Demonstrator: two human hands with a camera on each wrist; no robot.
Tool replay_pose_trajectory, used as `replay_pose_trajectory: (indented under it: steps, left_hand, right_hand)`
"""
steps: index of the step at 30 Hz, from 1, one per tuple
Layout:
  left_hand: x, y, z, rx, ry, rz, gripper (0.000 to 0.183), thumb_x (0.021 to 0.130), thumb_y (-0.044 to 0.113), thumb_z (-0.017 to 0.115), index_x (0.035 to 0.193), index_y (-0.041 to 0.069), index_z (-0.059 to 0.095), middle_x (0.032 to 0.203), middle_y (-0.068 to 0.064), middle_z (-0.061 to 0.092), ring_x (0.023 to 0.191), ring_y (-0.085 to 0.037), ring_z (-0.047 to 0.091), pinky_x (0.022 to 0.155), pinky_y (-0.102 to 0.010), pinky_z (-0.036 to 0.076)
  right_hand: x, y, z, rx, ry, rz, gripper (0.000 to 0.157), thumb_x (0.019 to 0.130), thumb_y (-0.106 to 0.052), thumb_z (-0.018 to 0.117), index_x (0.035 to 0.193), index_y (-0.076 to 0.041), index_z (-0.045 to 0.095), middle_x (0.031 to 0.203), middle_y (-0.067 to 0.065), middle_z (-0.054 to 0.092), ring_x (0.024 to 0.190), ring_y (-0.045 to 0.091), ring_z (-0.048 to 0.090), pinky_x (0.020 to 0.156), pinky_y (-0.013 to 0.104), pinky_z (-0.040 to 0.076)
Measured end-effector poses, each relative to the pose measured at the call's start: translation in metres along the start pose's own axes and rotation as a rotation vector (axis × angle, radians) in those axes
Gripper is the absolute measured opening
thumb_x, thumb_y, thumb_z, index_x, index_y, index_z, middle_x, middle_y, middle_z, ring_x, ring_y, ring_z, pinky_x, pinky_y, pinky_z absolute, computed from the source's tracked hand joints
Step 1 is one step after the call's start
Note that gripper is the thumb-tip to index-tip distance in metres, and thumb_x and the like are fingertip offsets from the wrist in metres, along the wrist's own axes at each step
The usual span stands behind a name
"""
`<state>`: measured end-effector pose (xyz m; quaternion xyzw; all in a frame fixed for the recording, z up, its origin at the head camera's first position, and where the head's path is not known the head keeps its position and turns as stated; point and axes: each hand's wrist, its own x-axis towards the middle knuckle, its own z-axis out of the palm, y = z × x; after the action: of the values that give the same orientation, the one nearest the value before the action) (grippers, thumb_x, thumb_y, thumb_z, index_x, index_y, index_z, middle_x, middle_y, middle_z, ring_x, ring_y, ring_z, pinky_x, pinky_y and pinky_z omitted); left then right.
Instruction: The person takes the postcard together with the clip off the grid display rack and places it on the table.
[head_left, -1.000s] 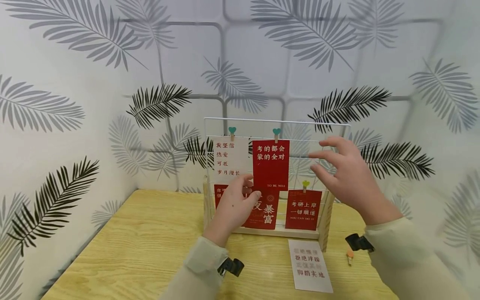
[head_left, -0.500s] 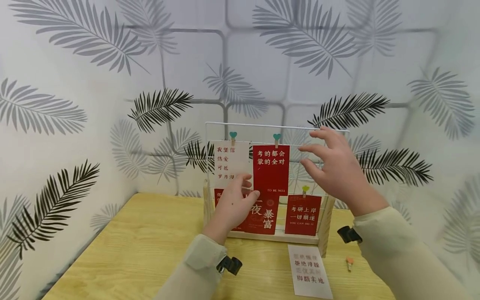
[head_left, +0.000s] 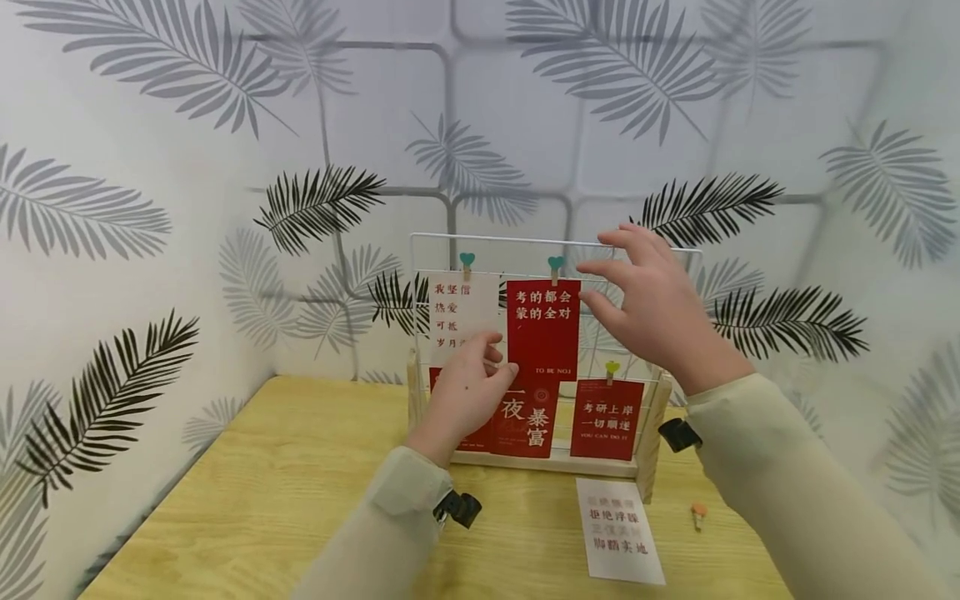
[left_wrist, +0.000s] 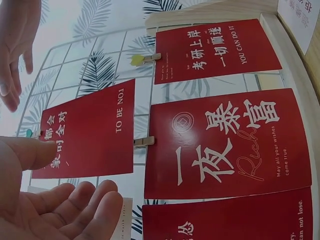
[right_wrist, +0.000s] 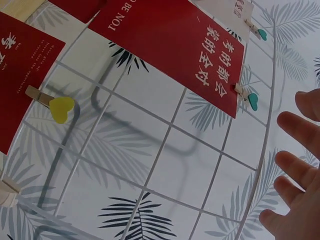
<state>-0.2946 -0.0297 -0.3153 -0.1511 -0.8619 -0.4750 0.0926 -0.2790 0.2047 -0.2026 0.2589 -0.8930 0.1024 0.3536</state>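
A white wire grid rack (head_left: 637, 250) on a wooden base holds several clipped cards. My left hand (head_left: 468, 387), fingers loosely bent and holding nothing, hovers before the upper white card (head_left: 446, 304) and the red card (left_wrist: 220, 150) below. To its right hangs another red card (head_left: 543, 333) under a teal heart clip (head_left: 555, 265). My right hand (head_left: 648, 304) is raised by the grid's upper right part, its fingers spread with nothing between them. Beneath it, a yellow-green heart clip (right_wrist: 61, 109) pins a smaller red card (head_left: 607, 425). My left hand partly hides a lower-left red card (left_wrist: 230, 217).
On the wooden table (head_left: 300, 467), a white card (head_left: 618, 529) lies in front of the rack, and an orange clip (head_left: 699, 514) lies to its right. A second teal heart clip (head_left: 467, 262) sits at the upper left. A leaf-patterned wall stands behind.
My right hand has moved left and up along the grid, toward the upper red card. The left hand stays nearly in place. The cards and clips have not moved.
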Motion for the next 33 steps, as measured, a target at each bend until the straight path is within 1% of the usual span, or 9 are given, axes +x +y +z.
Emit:
replay_pose_trajectory:
  steps: [4, 9, 17, 24, 28, 33]
  left_hand:
    - [0.005, 0.003, 0.001, 0.018, 0.01, -0.004, 0.053, 0.1, 0.031, 0.065, 0.147, 0.015, 0.048, 0.118, -0.001, 0.059, 0.107, -0.02, 0.06, 0.091, -0.042, 0.053]
    - [0.008, 0.005, -0.002, 0.034, 0.004, -0.008, 0.054, 0.1, 0.032, 0.063, 0.148, 0.016, 0.047, 0.12, -0.002, 0.059, 0.108, -0.02, 0.06, 0.09, -0.043, 0.053]
    - [0.012, 0.006, -0.005, 0.077, -0.017, -0.022, 0.052, 0.1, 0.035, 0.062, 0.147, 0.016, 0.049, 0.114, -0.001, 0.063, 0.097, -0.02, 0.061, 0.085, -0.043, 0.054]
    - [0.018, 0.01, -0.004, 0.134, -0.007, -0.008, 0.046, 0.1, 0.037, 0.062, 0.14, 0.017, 0.054, 0.099, 0.001, 0.06, 0.084, -0.02, 0.059, 0.072, -0.037, 0.052]
    - [0.02, 0.01, -0.002, 0.15, 0.008, -0.003, 0.041, 0.1, 0.037, 0.062, 0.135, 0.016, 0.057, 0.093, 0.001, 0.06, 0.08, -0.02, 0.058, 0.068, -0.036, 0.051]
    - [0.021, 0.01, 0.0, 0.157, 0.022, 0.003, 0.033, 0.1, 0.037, 0.062, 0.125, 0.017, 0.06, 0.091, 0.001, 0.06, 0.079, -0.02, 0.058, 0.067, -0.035, 0.051]
  right_hand:
    - [0.008, 0.0, 0.001, -0.035, 0.0, -0.026, 0.031, 0.097, -0.025, 0.067, 0.126, -0.014, 0.072, 0.147, 0.016, 0.05, 0.146, 0.034, 0.029, 0.119, 0.054, 0.02]
    - [0.018, -0.003, 0.003, -0.064, 0.0, -0.049, 0.032, 0.096, -0.026, 0.068, 0.125, -0.014, 0.072, 0.146, 0.017, 0.051, 0.144, 0.035, 0.031, 0.119, 0.053, 0.02]
    - [0.028, -0.002, 0.009, -0.101, -0.065, -0.059, 0.035, 0.097, -0.03, 0.066, 0.128, -0.015, 0.071, 0.147, 0.016, 0.05, 0.144, 0.037, 0.032, 0.117, 0.057, 0.022]
    - [0.039, -0.004, 0.012, -0.174, -0.134, -0.044, 0.038, 0.098, -0.033, 0.064, 0.131, -0.016, 0.07, 0.149, 0.015, 0.048, 0.145, 0.036, 0.029, 0.118, 0.058, 0.019]
    - [0.043, -0.006, 0.012, -0.203, -0.167, -0.028, 0.039, 0.099, -0.034, 0.062, 0.132, -0.016, 0.069, 0.149, 0.016, 0.048, 0.146, 0.037, 0.028, 0.118, 0.059, 0.018]
    - [0.045, -0.009, 0.013, -0.25, -0.195, -0.019, 0.039, 0.099, -0.035, 0.06, 0.133, -0.016, 0.068, 0.149, 0.016, 0.048, 0.146, 0.038, 0.027, 0.117, 0.062, 0.018]
